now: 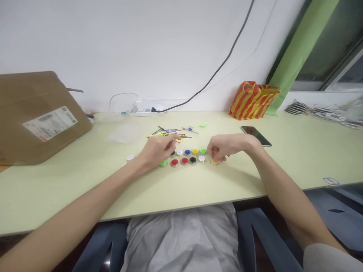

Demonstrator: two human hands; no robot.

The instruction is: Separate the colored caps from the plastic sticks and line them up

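Two rows of small round pieces with coloured tops stand on the pale table, among them a red one [184,161], a blue one [187,152] and a black one [193,160]. My right hand [222,146] has its fingertips pinched at the yellow-topped piece [213,162] at the right end of the front row. Over the left end of the rows is my left hand [161,148], fingers bent and index finger reaching toward a pile of thin coloured sticks [167,132]. Whether its fingertips hold anything is too small to tell. A green-topped piece [163,163] shows below it.
A cardboard box [36,113] stands at the left, near a clear plastic bag [123,132]. A power strip [147,112] lies against the wall. A striped bag [252,101] and a dark tablet [256,136] are at the right. The table's front edge [181,207] is near my lap.
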